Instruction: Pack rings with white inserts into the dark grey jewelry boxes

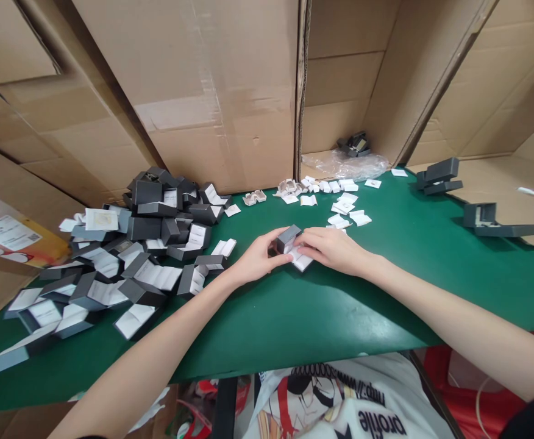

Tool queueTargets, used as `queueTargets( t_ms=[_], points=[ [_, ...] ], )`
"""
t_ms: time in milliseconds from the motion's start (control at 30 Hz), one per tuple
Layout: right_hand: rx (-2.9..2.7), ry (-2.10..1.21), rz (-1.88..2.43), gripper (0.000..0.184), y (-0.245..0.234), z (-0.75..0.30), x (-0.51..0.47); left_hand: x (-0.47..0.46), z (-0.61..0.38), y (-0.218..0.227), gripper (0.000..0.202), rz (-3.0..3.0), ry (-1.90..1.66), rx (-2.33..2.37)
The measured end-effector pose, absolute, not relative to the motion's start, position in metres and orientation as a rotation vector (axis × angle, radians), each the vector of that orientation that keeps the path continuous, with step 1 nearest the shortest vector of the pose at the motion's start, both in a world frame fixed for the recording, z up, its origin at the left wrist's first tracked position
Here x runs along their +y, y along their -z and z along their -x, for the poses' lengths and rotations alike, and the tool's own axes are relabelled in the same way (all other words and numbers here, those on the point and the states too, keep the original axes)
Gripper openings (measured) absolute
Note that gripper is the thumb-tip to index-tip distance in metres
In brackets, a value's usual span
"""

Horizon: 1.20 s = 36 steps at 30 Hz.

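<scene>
Over the middle of the green table, my left hand (264,256) is closed round a small dark grey jewelry box (289,238), its lid raised and white lining showing. My right hand (328,249) reaches into the box from the other side, thumb and fingers bent together at the white lining (301,261). Whether those fingers pinch a piece of the lining is hidden. To the left lies a heap of similar grey boxes (145,228), many of them open with white insides. Beyond my hands, loose white inserts (340,204) are scattered.
Tall cardboard boxes (230,91) wall off the back of the green table (267,323). At the right, several dark boxes (500,222) sit open near a cardboard sheet. Clear plastic wrap (349,164) lies in a cardboard bay. A yellow-orange bag (15,235) stands at far left.
</scene>
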State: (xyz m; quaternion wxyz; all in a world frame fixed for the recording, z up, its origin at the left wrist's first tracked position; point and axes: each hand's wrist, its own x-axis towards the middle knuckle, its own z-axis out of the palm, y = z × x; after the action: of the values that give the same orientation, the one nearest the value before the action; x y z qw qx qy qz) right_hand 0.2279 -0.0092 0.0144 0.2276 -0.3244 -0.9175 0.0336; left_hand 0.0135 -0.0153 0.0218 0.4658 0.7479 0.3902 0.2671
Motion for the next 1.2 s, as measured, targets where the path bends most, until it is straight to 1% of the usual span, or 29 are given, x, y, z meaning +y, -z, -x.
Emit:
queueTargets(
  t_ms=[233,500,667,967,1200],
  points=[
    [-2.649,0.104,0.943,0.026,-0.013,-0.222,-0.006,-0.011,-0.013,-0.017,0.059,-1.900,-0.700,0.921],
    [-2.619,-0.110,0.974,0.033,-0.019,-0.222,-0.006,-0.017,-0.020,-0.013,0.055,-1.973,-0.775,1.007],
    [-2.629,-0.094,0.978,0.035,-0.023,-0.220,-0.007,-0.017,-0.021,-0.013,0.054,-2.018,-0.763,1.001],
    [-2.595,0.004,0.916,0.033,-0.020,-0.224,-0.010,-0.018,-0.021,-0.017,0.054,-2.040,-0.728,1.002],
    [-2.658,0.027,0.986,0.032,-0.020,-0.219,-0.011,-0.018,-0.021,-0.016,0.051,-2.034,-0.734,1.007]
  ],
)
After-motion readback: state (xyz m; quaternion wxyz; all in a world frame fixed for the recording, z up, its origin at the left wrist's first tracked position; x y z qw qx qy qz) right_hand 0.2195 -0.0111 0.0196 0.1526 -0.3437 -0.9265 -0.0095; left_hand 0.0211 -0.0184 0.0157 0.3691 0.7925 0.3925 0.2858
